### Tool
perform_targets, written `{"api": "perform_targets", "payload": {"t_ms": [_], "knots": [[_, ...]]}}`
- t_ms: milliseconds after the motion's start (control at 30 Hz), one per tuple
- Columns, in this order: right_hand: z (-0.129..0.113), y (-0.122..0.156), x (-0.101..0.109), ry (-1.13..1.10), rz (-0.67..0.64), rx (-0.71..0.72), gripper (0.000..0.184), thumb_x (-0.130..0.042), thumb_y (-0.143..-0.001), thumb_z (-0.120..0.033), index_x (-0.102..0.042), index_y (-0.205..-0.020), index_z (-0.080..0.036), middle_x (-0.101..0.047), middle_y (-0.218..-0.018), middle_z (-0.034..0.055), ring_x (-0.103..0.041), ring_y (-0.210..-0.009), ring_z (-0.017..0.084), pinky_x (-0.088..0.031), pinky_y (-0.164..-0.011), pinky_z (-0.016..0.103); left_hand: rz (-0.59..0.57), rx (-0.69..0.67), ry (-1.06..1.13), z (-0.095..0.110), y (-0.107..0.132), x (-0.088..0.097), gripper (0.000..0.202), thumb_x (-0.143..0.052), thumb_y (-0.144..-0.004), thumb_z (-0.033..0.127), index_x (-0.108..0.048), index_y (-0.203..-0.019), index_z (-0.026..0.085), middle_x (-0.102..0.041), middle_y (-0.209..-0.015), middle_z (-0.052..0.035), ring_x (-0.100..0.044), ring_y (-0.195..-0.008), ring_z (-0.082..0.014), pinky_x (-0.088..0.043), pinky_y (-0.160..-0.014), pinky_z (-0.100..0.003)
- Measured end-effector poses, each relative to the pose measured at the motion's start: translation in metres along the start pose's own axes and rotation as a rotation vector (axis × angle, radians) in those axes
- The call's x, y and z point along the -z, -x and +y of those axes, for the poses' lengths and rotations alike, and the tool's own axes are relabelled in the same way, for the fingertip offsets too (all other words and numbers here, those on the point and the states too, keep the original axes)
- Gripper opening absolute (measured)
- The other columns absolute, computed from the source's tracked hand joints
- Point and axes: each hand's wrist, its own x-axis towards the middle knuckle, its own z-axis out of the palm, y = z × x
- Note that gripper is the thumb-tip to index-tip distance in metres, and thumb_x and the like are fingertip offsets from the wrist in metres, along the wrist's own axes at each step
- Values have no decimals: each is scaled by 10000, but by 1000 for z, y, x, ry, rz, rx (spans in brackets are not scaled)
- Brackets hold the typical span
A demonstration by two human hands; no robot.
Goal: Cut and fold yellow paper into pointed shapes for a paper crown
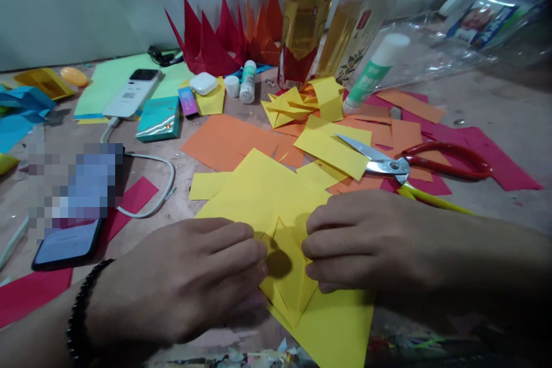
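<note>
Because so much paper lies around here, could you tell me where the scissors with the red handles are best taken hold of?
Take the red handles from the right: their loops lie open on the magenta paper, while the steel blades point away left across the yellow paper.

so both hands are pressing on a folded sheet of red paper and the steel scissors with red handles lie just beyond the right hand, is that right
Not quite: the head view shows that the folded sheet under the left hand and right hand is yellow paper, not red. The steel scissors with red handles do lie just beyond the right hand.
</note>
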Motion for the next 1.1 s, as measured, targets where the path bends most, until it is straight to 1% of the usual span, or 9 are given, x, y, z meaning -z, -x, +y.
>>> {"api": "perform_targets", "payload": {"t_ms": [167, 367, 467, 567, 667, 833, 900, 967, 1100], "knots": [[3, 0, -3, 44, 97, 31, 262, -540, -1137, -269, -736, -992, -174, -742, -991, 31, -660, -1026, 194, -508, -863, 354, 22, -64, -73, 0, 3, -1, 231, -570, -1122, 235, -769, -1015, 188, -813, -936, -44, -774, -877, -179, -657, -833, -298], [4, 2, -7, -23, 160, 51, 260, -634, -1097, -363, -749, -1019, -144, -761, -987, 53, -687, -958, 198, -503, -860, 348, 46, -82, -154, 1, 2, 1, 342, -472, -1149, 205, -743, -943, 185, -808, -907, -43, -736, -789, -160, -625, -753, -283], [2, 2, -11, -23, 242, 17, 238, -596, -1110, -269, -748, -983, -138, -758, -952, 60, -673, -917, 181, -491, -832, 330, 22, -37, -211, 2, 2, 0, 307, -468, -1140, 187, -729, -979, 173, -797, -925, -57, -723, -804, -173, -605, -744, -298], [-1, 0, -15, -29, 314, -79, 249, -570, -1086, -183, -726, -896, -145, -725, -902, 61, -608, -840, 171, -449, -752, 321, 9, 78, -229, 3, 1, -6, 247, -500, -1110, 159, -713, -985, 174, -773, -934, -45, -699, -812, -187, -572, -701, -321], [-4, -3, -16, -31, 319, -255, 307, -565, -1090, -248, -656, -807, -169, -654, -809, 34, -550, -784, 166, -381, -690, 318, 28, 245, -193, 4, -1, -15, 218, -521, -1063, 134, -675, -914, 172, -731, -917, -43, -647, -789, -209, -538, -656, -366], [-3, -5, -18, 81, 267, -486, 328, -603, -1086, -376, -610, -818, -188, -633, -839, 22, -525, -754, 175, -336, -675, 327, -45, 380, -111, 6, -4, -21, 177, -479, -1051, 123, -635, -975, 158, -681, -1027, -96, -605, -940, -271, -556, -807, -471], [-1, -4, -19, 123, 264, -429, 262, -555, -1116, -342, -658, -930, -188, -669, -945, 38, -563, -812, 186, -363, -702, 328, -92, 398, -51, 7, -3, -20, 177, -454, -1065, 131, -623, -1023, 163, -666, -1077, -103, -578, -981, -283, -540, -843, -498], [2, -3, -19, 177, 224, -281, 277, -461, -1154, -285, -696, -1035, -199, -684, -1014, 43, -572, -858, 192, -371, -721, 332, -116, 419, 6, 8, -2, -18, 193, -424, -1075, 133, -611, -1042, 169, -648, -1098, -104, -552, -995, -285, -523, -861, -511], [4, 2, -13, 222, 174, -151, 316, -472, -1162, -347, -712, -1039, -181, -685, -1013, 53, -547, -875, 198, -365, -745, 345, -137, 456, 80, 10, -1, -11, 205, -400, -1062, 114, -597, -1043, 169, -634, -1147, -111, -535, -1044, -299, -502, -911, -547]]}}
